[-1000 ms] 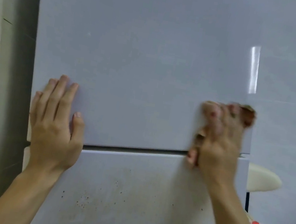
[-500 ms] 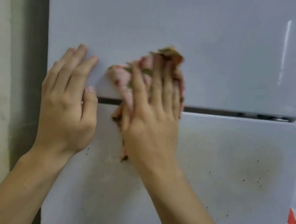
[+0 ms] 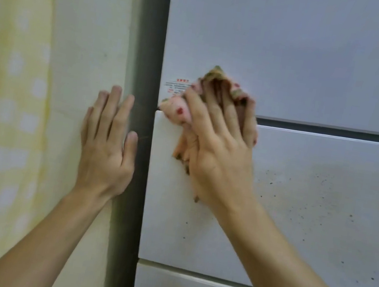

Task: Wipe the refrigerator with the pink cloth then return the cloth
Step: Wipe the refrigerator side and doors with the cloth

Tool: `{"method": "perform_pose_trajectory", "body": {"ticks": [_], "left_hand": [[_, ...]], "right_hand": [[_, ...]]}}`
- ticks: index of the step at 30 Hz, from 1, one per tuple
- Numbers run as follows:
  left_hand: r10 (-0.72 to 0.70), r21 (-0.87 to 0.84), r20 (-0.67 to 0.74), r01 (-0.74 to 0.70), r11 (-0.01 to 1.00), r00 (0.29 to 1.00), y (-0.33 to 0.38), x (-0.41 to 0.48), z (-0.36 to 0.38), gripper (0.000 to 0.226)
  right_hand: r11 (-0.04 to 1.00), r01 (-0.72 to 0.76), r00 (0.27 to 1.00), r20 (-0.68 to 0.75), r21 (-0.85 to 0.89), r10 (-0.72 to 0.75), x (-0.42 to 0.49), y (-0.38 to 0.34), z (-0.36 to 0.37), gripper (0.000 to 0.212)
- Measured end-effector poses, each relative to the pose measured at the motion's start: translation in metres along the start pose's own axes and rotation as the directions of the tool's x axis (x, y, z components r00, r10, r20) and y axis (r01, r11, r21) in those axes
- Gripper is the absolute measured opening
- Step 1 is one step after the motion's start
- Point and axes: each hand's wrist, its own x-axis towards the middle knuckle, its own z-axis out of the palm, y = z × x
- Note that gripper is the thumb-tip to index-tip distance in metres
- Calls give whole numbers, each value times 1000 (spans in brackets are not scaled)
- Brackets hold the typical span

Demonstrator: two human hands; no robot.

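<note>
Left grip [image 3: 106, 145] and right grip [image 3: 219, 153] — bare, slender-fingered, short-nailed.

The refrigerator [image 3: 322, 52] front bears a small sticker [image 3: 175, 86] at its left edge, the pink cloth [image 3: 179, 112] touching it, and dark specks [image 3: 273, 189] farther right.

Reaching forward and up, side by side: pressing flat with the left hand [image 3: 108, 145], fingers straight and close together, thumb apart; bearing down with the right hand [image 3: 221, 153], fingers spread, nearly straight.
</note>
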Motion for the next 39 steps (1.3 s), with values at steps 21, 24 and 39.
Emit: {"method": "perform_pose_trajectory", "body": {"ticks": [21, 24, 39], "left_hand": [[-2, -108, -29, -2, 994, 1000, -13, -17, 5, 64], [-17, -134, -24, 13, 991, 1000, -10, -17, 3, 64], [-18, -37, 30, 19, 999, 999, -2, -40, -3, 61]], "right_hand": [[996, 55, 997, 61, -71, -51, -38, -23, 17, 51], [992, -38, 997, 56, -119, 45, -3, -28, 22, 55], [942, 329, 879, 386, -67, -279, -183, -33, 24, 77]]}}
